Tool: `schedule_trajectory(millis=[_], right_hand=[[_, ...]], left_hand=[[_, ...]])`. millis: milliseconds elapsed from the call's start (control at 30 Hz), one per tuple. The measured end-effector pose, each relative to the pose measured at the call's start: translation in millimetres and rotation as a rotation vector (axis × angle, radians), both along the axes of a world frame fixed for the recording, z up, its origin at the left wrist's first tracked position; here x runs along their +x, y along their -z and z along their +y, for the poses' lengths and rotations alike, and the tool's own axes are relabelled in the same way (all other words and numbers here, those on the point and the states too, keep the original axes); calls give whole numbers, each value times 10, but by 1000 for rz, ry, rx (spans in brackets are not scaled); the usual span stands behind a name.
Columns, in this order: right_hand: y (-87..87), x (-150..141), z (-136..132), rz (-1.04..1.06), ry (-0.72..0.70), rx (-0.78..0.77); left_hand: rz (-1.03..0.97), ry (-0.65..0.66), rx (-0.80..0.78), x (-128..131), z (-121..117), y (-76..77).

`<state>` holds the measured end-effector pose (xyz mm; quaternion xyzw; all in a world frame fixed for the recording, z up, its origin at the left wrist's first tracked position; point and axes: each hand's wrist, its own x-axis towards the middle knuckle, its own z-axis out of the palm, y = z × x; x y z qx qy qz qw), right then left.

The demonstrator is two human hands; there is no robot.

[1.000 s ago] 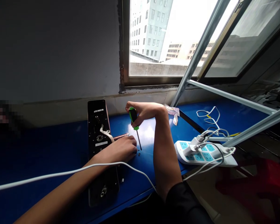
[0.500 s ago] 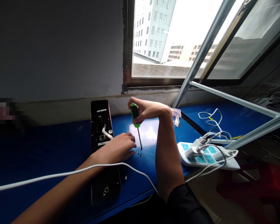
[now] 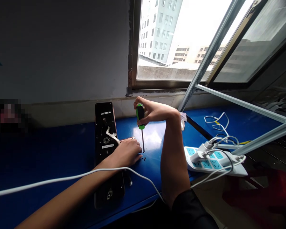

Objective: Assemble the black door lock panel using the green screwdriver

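1. One screwdriver (image 3: 140,116) over the blue tabletop (image 3: 153,136); clock centred on its tip, 12 away from the wearer. Bare surface at 1 o'clock, up to the right forearm. Front table edge at 6, wall at 12. Power strip (image 3: 214,163) at 3–4, beyond that forearm; black panel (image 3: 102,127) at 9, past the left hand (image 3: 128,151).
2. Appearance: bright green handle with black grip areas, slim dark shaft. Small dark screws (image 3: 144,158) lie just below the tip, toward 6. Tip contact: cannot tell.
3. Orientation: tip down, handle up; long axis steep, running roughly 11:30 to 5:30 in view. Panel's long axis runs about 12 to 6.
4. Right hand (image 3: 149,114): fingers closed around the handle, wrist sharply bent.
5. Left hand: fingers bunched low beside the screws, forearm across the panel; whether anything is pinched cannot be told.
6. White cable (image 3: 62,178) passes in front of the left forearm; white connector (image 3: 131,183) at 7.
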<state>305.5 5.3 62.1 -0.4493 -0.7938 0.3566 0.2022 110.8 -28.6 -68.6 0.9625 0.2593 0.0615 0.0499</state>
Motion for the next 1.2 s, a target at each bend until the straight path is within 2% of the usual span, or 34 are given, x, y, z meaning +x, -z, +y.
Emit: schedule_trajectory(millis=[100, 267, 467, 600, 700, 800, 1000, 1200], right_hand=[[-9, -1, -10, -15, 12, 21], [-48, 19, -64, 18, 8, 51], [-129, 25, -169, 108, 26, 108], [-183, 3, -235, 278, 6, 161], [-208, -44, -258, 378, 15, 192], [-219, -142, -252, 432, 10, 223], [-188, -448, -271, 534, 17, 270], [28, -707, -295, 725, 89, 352]], left_hand=[[-28, -10, -33, -6, 0, 2], [-219, -117, -165, -15, -11, -15], [-325, -131, -287, -75, -60, -223], [-359, -124, -199, -257, -112, -400], [-455, -86, -102, -434, -147, -429], [-625, -60, 19, -599, -173, -339], [-853, -133, 214, -841, -228, -152], [-925, -176, 306, -1013, -243, -106]])
